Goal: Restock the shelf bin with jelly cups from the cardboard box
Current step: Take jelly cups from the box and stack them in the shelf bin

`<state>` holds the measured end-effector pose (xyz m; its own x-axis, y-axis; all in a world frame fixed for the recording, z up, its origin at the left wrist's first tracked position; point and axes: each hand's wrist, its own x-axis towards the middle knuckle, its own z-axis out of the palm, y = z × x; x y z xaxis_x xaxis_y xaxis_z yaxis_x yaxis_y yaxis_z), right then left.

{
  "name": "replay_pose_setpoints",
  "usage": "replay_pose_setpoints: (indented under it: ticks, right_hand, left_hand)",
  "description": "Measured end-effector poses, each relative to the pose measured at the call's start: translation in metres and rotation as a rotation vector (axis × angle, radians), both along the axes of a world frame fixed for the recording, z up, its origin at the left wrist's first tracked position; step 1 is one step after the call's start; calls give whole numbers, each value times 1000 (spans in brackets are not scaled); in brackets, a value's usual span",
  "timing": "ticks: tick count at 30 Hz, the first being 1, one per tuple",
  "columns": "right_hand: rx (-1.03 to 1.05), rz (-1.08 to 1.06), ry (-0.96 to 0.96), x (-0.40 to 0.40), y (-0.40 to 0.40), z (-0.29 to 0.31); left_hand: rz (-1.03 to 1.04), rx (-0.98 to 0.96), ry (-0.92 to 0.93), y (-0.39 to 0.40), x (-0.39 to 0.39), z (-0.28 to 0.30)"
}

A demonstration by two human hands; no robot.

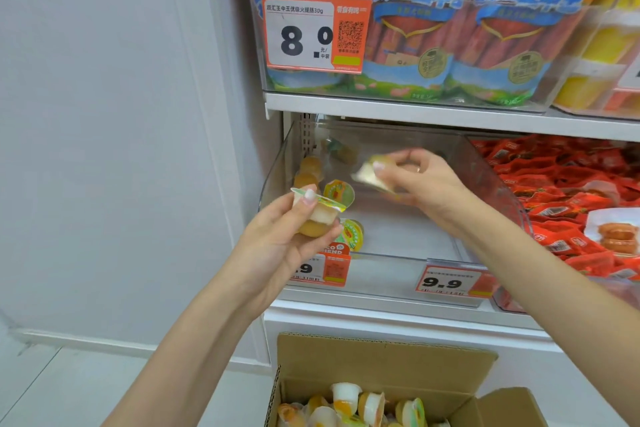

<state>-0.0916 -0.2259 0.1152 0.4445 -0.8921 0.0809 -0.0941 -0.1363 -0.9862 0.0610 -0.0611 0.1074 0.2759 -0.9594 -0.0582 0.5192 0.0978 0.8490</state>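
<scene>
A clear plastic shelf bin (398, 255) sits on the lower shelf with several jelly cups (338, 193) lying at its left side. My left hand (277, 243) grips jelly cups (320, 215) at the bin's front left corner, thumb on a lid. Over the middle of the bin, my right hand (422, 180) pinches a blurred jelly cup (369, 173) between thumb and fingers. An open cardboard box (384, 362) with several more jelly cups (346, 395) stands on the floor below the shelf.
Sausage packs (450, 38) fill the bin on the shelf above, behind an 8.0 price tag (313, 31). Red snack packets (571, 204) fill the bin to the right. Price tags (450, 282) hang on the shelf edge. A white wall (104, 149) lies to the left.
</scene>
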Motion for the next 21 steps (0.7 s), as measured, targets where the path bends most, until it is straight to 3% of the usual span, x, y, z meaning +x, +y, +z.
replay_pose_setpoints:
  ticks: [2,6,14,16,18,21]
  right_hand:
    - [-8,199,-274,1,32,17]
    - [-90,442,-206,10,60,25]
    - [-144,532,-75,13,43,26]
    - [-204,370,56,11,10,23]
    - [-323,142,330,9,-33,13]
    - [-534,192,788,22,-82,-18]
  left_hand:
    - [-31,-15,11,1,-4,1]
    - [-61,-91,61,5,-13,4]
    - [24,-104,-6,8,-7,3]
    - [98,-82,-48,7,1,3]
    - [202,-40,-226,7,10,1]
    - [318,13,-519,8,17,0]
